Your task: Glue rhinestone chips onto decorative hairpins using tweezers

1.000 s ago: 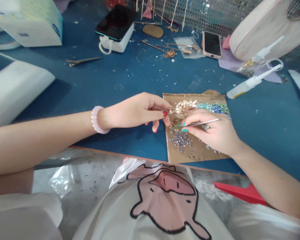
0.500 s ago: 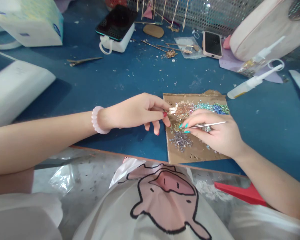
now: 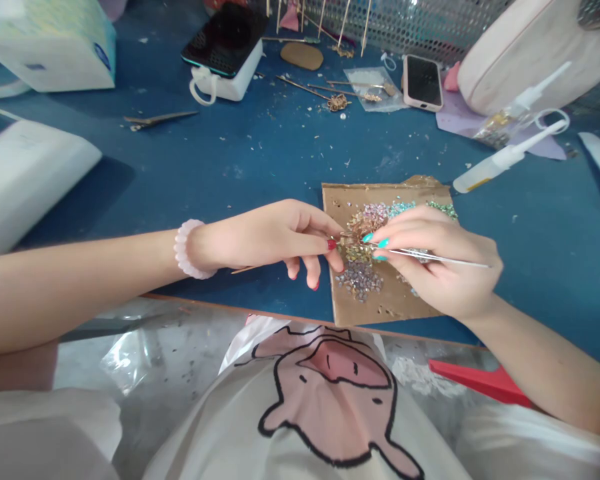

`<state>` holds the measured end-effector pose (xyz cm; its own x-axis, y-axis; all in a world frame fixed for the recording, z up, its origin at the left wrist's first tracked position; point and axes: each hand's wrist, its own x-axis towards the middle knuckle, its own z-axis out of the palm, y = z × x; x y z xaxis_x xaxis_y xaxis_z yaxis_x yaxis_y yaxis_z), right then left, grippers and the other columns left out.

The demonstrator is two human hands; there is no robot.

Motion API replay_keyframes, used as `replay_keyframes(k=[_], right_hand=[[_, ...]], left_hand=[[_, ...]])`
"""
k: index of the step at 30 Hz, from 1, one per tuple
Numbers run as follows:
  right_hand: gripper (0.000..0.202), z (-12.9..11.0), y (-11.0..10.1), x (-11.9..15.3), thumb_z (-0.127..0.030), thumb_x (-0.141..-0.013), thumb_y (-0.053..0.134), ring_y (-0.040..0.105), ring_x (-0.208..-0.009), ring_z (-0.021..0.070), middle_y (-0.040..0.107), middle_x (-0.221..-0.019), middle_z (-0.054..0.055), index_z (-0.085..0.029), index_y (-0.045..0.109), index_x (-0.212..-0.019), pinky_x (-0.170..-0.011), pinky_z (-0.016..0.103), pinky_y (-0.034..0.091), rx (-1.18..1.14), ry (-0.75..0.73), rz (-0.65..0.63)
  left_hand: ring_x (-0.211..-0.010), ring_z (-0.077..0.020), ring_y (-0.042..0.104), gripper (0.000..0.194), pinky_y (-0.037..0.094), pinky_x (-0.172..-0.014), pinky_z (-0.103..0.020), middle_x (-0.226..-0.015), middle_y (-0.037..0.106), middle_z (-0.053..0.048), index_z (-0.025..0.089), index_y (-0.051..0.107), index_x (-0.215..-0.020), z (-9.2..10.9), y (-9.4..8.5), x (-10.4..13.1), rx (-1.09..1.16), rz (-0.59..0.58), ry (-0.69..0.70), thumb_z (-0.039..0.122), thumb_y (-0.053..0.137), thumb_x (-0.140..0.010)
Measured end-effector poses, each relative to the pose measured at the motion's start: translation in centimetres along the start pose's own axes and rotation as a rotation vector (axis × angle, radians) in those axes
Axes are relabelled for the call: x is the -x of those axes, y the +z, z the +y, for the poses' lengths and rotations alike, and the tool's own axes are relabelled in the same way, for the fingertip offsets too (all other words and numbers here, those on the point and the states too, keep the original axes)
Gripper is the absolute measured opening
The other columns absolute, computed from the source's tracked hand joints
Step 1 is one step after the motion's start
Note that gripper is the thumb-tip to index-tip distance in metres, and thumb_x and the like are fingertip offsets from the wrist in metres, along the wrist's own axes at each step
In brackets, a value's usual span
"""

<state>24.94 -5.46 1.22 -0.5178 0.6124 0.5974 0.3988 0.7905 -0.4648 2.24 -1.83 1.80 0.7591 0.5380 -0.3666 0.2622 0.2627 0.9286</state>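
My right hand (image 3: 437,257) pinches a pair of thin silver tweezers (image 3: 450,259), whose tips point left toward my left fingertips. My left hand (image 3: 290,233), with a beaded bracelet (image 3: 187,250) at the wrist, closes thumb and index finger on a thin gold stick; a bit of the stick (image 3: 243,270) shows below the palm. At its other end a small gold piece (image 3: 349,237) sits by the fingertips, its detail too small to tell. Beneath both hands a cardboard sheet (image 3: 395,310) bears gems in separate colours, with a grey pile (image 3: 361,280) nearest me.
Behind the hands are a black phone on a white block (image 3: 235,77), a pink-cased phone (image 3: 423,81), a plastic bag (image 3: 375,87) and gold sticks. A glue bottle (image 3: 495,170) lies right of the cardboard. Tweezers (image 3: 163,119) and a tissue box (image 3: 65,57) are at left.
My left hand has turned and lowered slightly, and part of the gold stick now shows below it. The right hand's tweezers have come close to the left fingertips. The view has shifted a little.
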Motion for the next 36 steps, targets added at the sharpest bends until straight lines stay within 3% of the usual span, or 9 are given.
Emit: replay_keyframes(k=[9, 36], right_hand=[[0.018, -0.08, 0.04, -0.23, -0.006, -0.074, 0.065, 0.062, -0.081, 0.0164, 0.069, -0.084, 0.004, -0.018, 0.061, -0.087, -0.073, 0.035, 0.054, 0.035, -0.062, -0.050], [0.020, -0.10, -0.05, -0.11, -0.009, -0.074, 0.066, 0.064, -0.080, 0.0174, 0.070, -0.085, 0.004, -0.022, 0.062, -0.089, -0.074, 0.036, 0.056, 0.070, -0.074, -0.069]], left_hand=[[-0.054, -0.0066, 0.061, 0.019, 0.044, -0.045, -0.015, -0.090, 0.069, 0.000, 0.018, 0.063, -0.097, 0.00, 0.09, 0.09, -0.015, -0.023, 0.011, 0.013, 0.047, -0.086], [-0.055, -0.0072, 0.062, 0.018, 0.043, -0.045, -0.015, -0.091, 0.069, 0.001, 0.019, 0.061, -0.099, -0.17, 0.01, 0.05, -0.022, -0.040, 0.010, 0.016, 0.047, -0.088]])
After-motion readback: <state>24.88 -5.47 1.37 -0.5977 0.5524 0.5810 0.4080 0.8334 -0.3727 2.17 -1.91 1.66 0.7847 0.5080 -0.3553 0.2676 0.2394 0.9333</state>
